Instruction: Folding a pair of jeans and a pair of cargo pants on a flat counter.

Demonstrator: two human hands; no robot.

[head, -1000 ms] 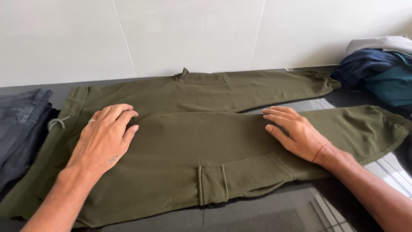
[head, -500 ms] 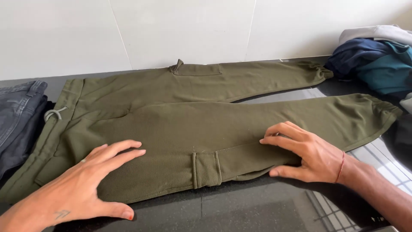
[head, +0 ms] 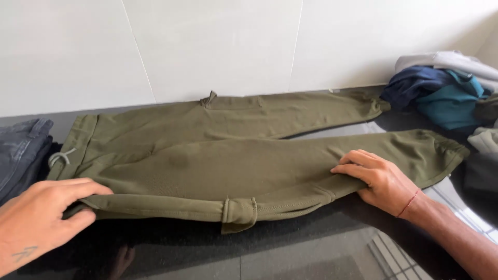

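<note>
Olive green cargo trousers point(head: 228, 155) lie spread on a dark countertop point(head: 290, 254), waistband to the left, legs running right. My left hand point(head: 39, 215) pinches the near edge of the trousers close to the waistband and lifts it. My right hand point(head: 378, 179) grips the near edge of the front leg, just right of the side pocket point(head: 239, 210). The near edge between my hands is raised and rolled up off the counter. A grey drawstring point(head: 61, 156) hangs at the waistband.
Folded dark jeans point(head: 21, 153) sit at the left edge. A heap of blue, teal and grey clothes point(head: 446, 91) lies at the back right. A white tiled wall point(head: 207, 46) runs along the back.
Both hands slid from flat on the fabric to its near edge, took hold of it and lifted it. The near side of the trousers now curls upward.
</note>
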